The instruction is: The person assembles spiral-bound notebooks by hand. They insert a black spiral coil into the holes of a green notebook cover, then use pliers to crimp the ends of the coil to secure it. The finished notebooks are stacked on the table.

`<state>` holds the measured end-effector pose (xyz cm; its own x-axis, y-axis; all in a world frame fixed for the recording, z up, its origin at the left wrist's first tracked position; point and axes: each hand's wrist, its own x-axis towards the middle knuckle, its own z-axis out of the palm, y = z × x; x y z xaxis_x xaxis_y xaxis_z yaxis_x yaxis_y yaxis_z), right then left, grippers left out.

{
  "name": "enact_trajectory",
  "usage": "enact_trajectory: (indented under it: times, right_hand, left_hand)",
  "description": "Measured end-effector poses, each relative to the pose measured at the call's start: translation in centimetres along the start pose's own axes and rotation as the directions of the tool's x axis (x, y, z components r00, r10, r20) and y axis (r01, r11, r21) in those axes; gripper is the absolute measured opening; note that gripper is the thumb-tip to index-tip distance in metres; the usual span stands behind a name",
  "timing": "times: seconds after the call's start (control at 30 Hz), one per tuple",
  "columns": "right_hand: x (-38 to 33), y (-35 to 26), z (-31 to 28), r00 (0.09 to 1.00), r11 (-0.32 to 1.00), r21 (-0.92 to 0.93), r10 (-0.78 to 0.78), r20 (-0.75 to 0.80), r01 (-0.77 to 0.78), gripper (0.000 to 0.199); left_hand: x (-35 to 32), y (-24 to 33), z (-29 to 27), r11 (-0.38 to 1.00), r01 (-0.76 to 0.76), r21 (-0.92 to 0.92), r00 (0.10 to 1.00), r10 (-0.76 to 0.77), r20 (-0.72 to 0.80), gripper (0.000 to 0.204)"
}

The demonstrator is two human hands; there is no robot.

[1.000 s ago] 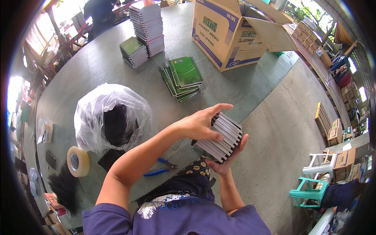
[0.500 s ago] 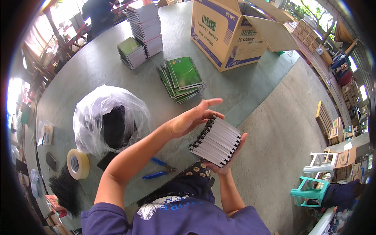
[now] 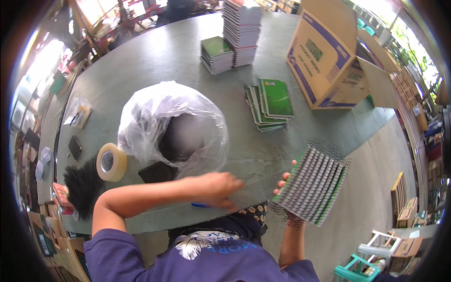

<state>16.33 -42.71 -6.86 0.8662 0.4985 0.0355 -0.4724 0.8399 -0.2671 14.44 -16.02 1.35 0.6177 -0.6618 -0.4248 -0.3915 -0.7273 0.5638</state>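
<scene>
Right hand (image 3: 287,184) props notebooks (image 3: 312,184); left hand (image 3: 217,188) flat.

Bare table (image 3: 155,56) is being left open well beyond the fingers of the left hand (image 3: 213,188), past the clear plastic bag (image 3: 171,124), which is blocking the way just ahead of them. The tape roll (image 3: 111,162) is being kept off to their left. Ahead of the right hand's fingers (image 3: 284,178), passage is being narrowed by the green notebook pile (image 3: 270,103) and the cardboard box (image 3: 329,61); a strip between them is being left free.
</scene>
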Motion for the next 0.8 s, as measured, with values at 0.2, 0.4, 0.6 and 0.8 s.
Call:
enact_trajectory:
  times: [0.2,0.4,0.6,0.8]
  right_hand:
    - [3.9,2.9,2.2,0.974,0.982,0.069,0.166,0.152,-0.178,0.070]
    - [6.4,6.5,3.8,0.880,0.882,-0.015,0.471,0.054,-0.471,0.076]
    - [7.9,9.0,3.0,0.912,0.893,-0.185,0.409,-0.045,-0.410,0.074]
    - [8.7,10.7,3.1,0.922,0.872,-0.301,0.378,-0.085,-0.385,0.074]
  left_hand:
    - [-4.0,-1.6,8.2,0.799,-0.009,0.601,0.932,0.224,-0.285,0.056]
    - [-9.8,-2.9,5.6,0.967,0.090,-0.236,0.890,-0.185,-0.417,0.036]
    - [-15.2,-5.1,-1.3,0.943,0.333,-0.016,0.618,-0.231,-0.752,0.033]
    - [-15.5,-7.3,-2.5,0.822,0.474,0.315,0.638,-0.073,-0.767,0.046]
